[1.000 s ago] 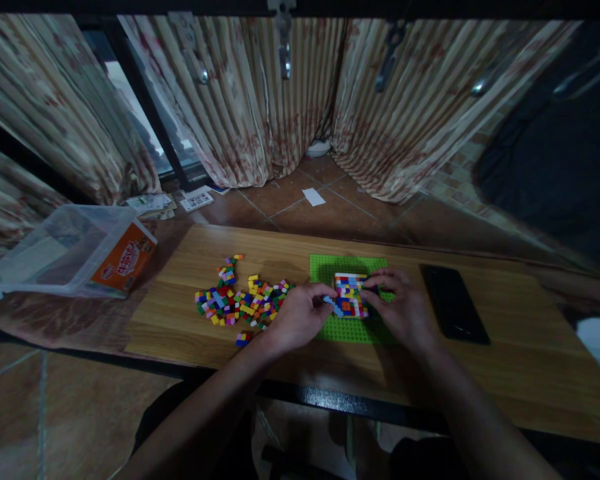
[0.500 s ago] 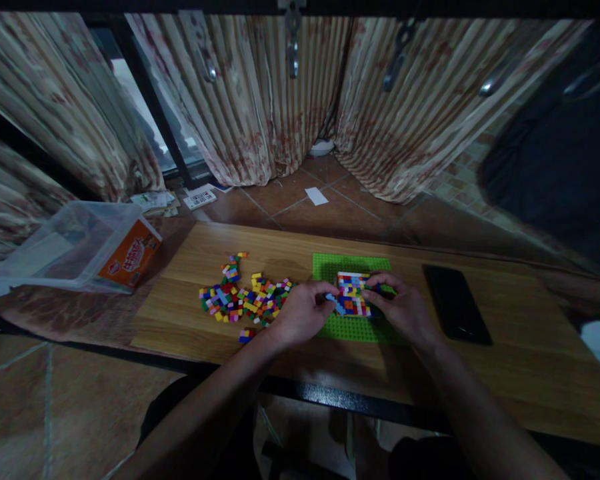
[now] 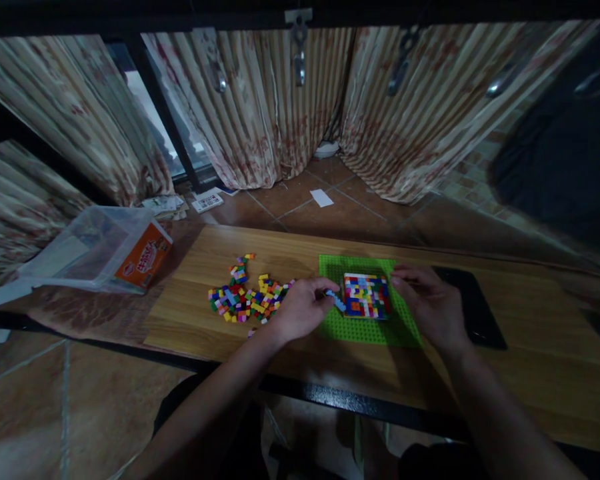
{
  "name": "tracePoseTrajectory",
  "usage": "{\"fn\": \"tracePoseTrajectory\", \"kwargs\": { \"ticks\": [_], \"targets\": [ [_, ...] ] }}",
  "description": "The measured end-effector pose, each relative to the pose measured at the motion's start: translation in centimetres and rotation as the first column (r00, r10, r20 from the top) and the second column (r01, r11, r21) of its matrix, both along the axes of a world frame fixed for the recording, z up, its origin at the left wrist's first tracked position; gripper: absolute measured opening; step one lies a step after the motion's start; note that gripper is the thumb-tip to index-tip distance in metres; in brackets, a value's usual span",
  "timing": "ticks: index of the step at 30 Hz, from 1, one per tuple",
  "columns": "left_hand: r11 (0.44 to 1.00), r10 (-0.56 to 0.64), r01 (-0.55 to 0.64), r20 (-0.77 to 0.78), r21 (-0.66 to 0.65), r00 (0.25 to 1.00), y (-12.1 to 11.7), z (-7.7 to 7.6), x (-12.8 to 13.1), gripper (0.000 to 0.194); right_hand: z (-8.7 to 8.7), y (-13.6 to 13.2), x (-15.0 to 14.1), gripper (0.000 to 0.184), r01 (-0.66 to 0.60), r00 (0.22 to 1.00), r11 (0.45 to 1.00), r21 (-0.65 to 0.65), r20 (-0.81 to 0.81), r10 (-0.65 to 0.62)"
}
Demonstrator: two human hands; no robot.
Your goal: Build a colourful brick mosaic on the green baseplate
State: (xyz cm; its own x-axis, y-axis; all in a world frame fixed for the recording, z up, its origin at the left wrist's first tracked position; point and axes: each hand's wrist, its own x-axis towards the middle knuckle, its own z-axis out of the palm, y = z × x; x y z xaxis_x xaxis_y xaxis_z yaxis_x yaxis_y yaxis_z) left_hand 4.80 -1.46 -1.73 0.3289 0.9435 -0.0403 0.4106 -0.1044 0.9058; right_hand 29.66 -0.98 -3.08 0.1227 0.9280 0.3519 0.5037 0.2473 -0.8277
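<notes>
My left hand (image 3: 307,308) is closed in a pinch on a light blue strip of toy building bricks (image 3: 337,301), held slantwise at the left side of a flat multicoloured brick build (image 3: 366,297). That build lies on a green studded baseplate (image 3: 365,331). Just to the right of the build, my right hand (image 3: 430,303) hovers over the baseplate's right side, fingers curled and thumb close to the forefinger. Whether anything small is between those fingertips I cannot make out. Loose coloured bricks (image 3: 250,303) lie in a heap left of my left hand, which partly covers them.
A black phone-like slab (image 3: 473,310) lies on the wooden table (image 3: 525,333), right of the baseplate. At the far left stands a clear plastic bin (image 3: 95,247) with an orange label. Curtains (image 3: 260,113) hang behind, and white paper (image 3: 321,197) lies on the tiled floor.
My right hand has come off the brick build and moved right, uncovering its right side. My left hand still holds the light blue strip. The view has shifted slightly.
</notes>
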Motion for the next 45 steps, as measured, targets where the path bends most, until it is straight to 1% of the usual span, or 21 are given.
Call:
{"fn": "tracePoseTrajectory", "kwargs": {
  "ticks": [3,5,8,11,14,17,19,21,23,24,26,28,31,33,37,42,45],
  "targets": [
    [0.991,-0.133,0.132,-0.153,-0.013,0.979,0.7,1.0,-2.2,0.024,0.4,-0.4,-0.3,0.019,-0.014,0.997,1.000,0.026,0.078,0.012],
    [0.981,-0.195,0.193,-0.224,-0.030,0.955,1.0,1.4,-3.4,0.023,0.5,-0.7,-0.6,0.017,-0.024,0.992,0.999,0.037,0.128,0.019],
    [0.972,-0.229,0.236,-0.277,-0.008,0.933,1.4,1.3,-4.2,0.020,0.5,-1.1,-0.9,0.017,-0.037,0.984,0.998,0.048,0.177,0.028],
    [0.969,-0.220,0.245,-0.345,0.031,0.912,1.4,0.8,-3.8,0.016,0.5,-1.2,-1.1,0.019,-0.041,0.975,0.998,0.052,0.218,0.028],
    [0.971,-0.171,0.225,-0.426,0.080,0.888,1.3,0.4,-3.0,0.015,0.5,-1.3,-1.2,0.020,-0.052,0.966,0.996,0.076,0.258,0.030],
    [0.972,-0.141,0.213,-0.475,0.101,0.869,1.4,0.3,-2.7,0.017,0.4,-1.4,-1.0,0.017,-0.070,0.952,0.989,0.128,0.305,0.028],
    [0.974,-0.112,0.195,-0.498,0.118,0.860,1.7,0.5,-3.1,0.018,0.4,-1.5,-0.9,0.015,-0.072,0.944,0.988,0.134,0.329,0.024],
    [0.979,-0.056,0.152,-0.537,0.136,0.842,2.1,0.8,-4.3,0.019,0.4,-1.6,-0.8,0.015,-0.074,0.937,0.991,0.111,0.348,0.031],
    [0.987,0.035,0.067,-0.600,0.147,0.799,2.6,1.1,-6.0,0.020,0.4,-1.6,-0.7,0.016,-0.065,0.932,0.992,0.108,0.361,0.022],
    [0.988,0.092,0.008,-0.639,0.152,0.763,2.9,1.2,-6.9,0.021,0.4,-1.6,-0.7,0.016,-0.061,0.931,0.992,0.113,0.364,0.016],
    [0.980,0.195,-0.118,-0.705,0.157,0.682,3.2,1.2,-8.5,0.022,0.3,-1.5,-0.6,0.017,-0.060,0.932,0.991,0.121,0.362,0.012],
    [0.966,0.256,-0.202,-0.725,0.163,0.639,3.4,1.1,-9.6,0.024,0.1,-1.5,-0.6,0.017,-0.079,0.935,0.990,0.114,0.352,0.034],
    [0.967,0.249,-0.207,-0.731,0.149,0.636,3.5,0.7,-10.0,0.022,-0.2,-1.4,-0.5,0.016,-0.110,0.934,0.989,0.097,0.352,0.069],
    [0.972,0.228,-0.188,-0.731,0.139,0.643,3.6,0.4,-9.6,0.021,-0.3,-1.5,-0.4,0.017,-0.112,0.934,0.990,0.088,0.349,0.075],
    [0.974,0.219,-0.183,-0.737,0.130,0.640,3.7,0.0,-9.1,0.021,-0.6,-1.5,-0.2,0.023,-0.125,0.933,0.987,0.098,0.351,0.083],
    [0.977,0.204,-0.178,-0.769,0.119,0.606,3.4,-0.2,-8.9,0.023,-0.6,-1.5,-0.4,0.020,-0.133,0.928,0.982,0.136,0.366,0.075],
    [0.976,0.207,-0.178,-0.789,0.125,0.578,3.2,-0.1,-8.7,0.023,-0.4,-1.4,-0.8,0.019,-0.136,0.931,0.980,0.145,0.356,0.077]
  ]
}}
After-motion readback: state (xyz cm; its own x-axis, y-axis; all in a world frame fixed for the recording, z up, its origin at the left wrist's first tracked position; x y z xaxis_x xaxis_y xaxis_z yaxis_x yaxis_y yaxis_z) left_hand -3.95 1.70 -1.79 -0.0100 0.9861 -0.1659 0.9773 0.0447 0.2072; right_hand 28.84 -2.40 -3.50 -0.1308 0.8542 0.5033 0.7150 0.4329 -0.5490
